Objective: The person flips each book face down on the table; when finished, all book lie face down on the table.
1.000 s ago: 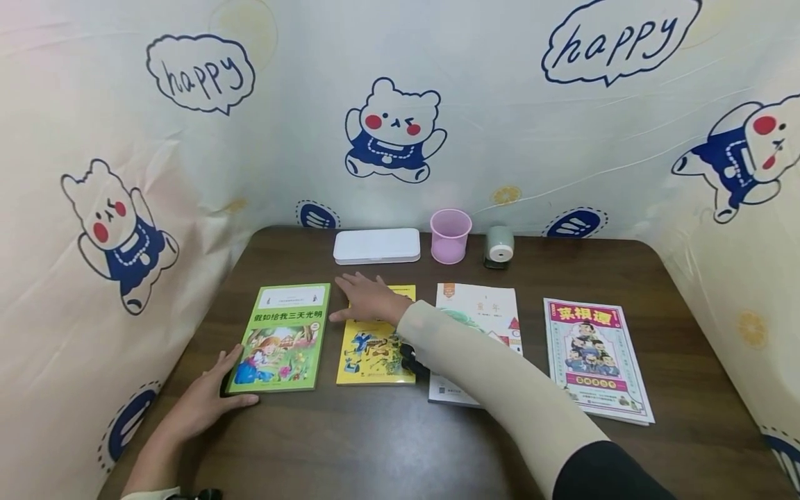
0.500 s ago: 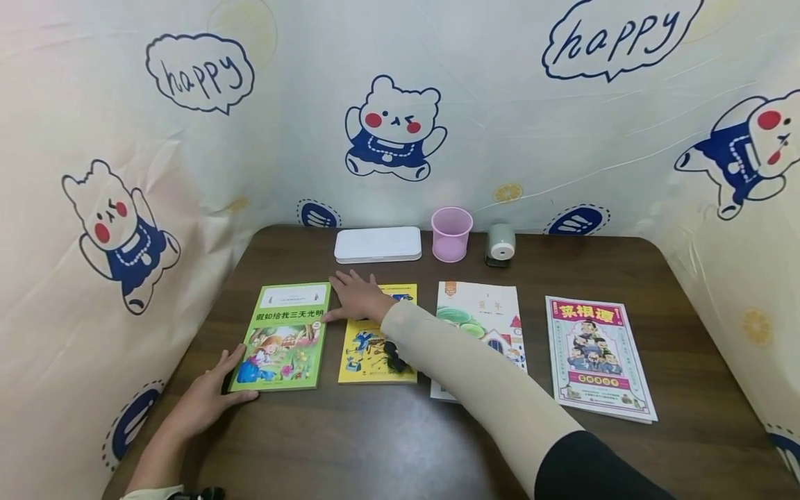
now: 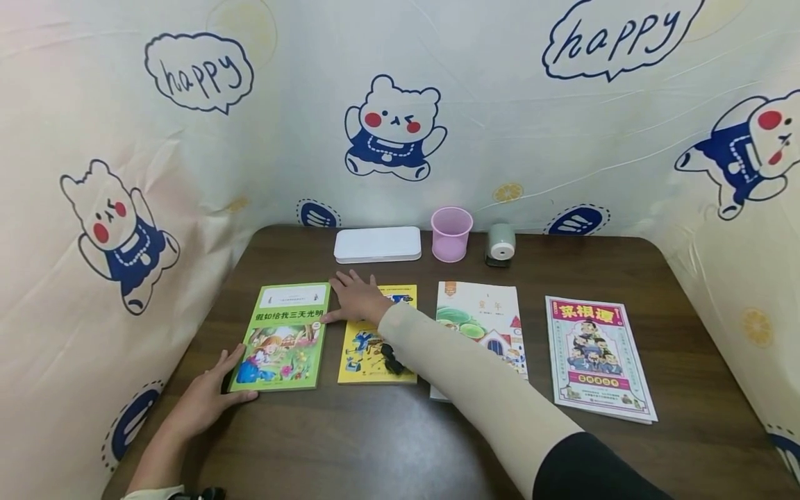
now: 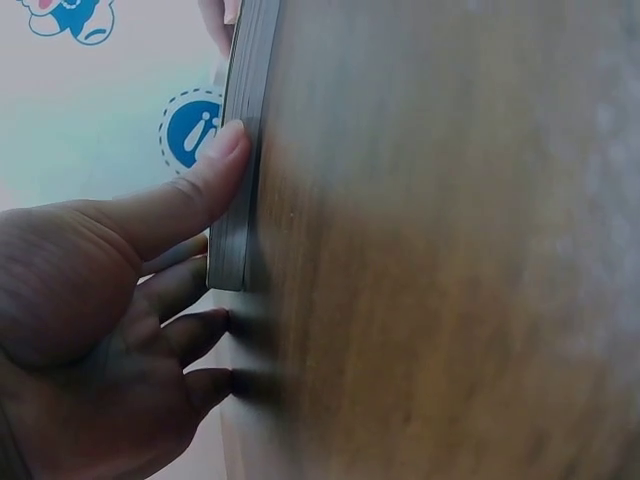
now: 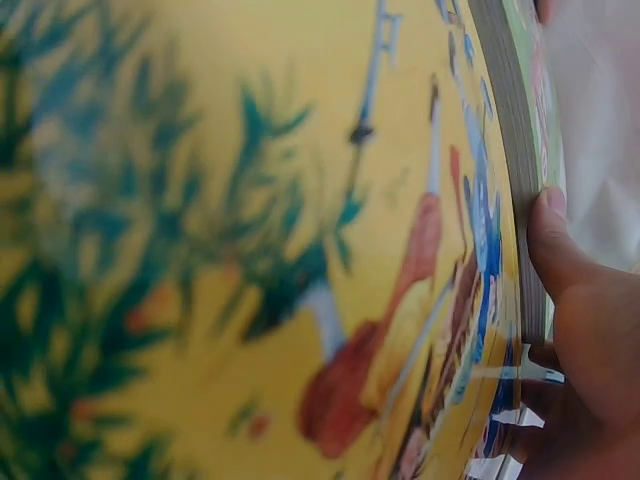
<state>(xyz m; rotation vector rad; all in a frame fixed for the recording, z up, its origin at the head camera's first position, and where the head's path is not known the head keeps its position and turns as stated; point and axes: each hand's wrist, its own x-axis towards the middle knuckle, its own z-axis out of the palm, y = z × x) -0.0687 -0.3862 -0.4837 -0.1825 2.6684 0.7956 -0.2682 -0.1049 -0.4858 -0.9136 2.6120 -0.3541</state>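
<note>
Printed cloth is hanging behind my brown table. My right sleeve is hiding parts of the white book and yellow book. At left, the green book is lying flat, my spread left hand touching its near left corner, my wide-fingered right hand its far right edge. Pushing unevenly, I could skew it; how firmly I am pressing, I cannot tell.

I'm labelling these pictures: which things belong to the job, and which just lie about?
In use, seemingly: green book; left hand, right hand, both touching it.
Lying about, seemingly: yellow book; white book; pink-and-blue book; white case; pink cup; pencil sharpener.
</note>
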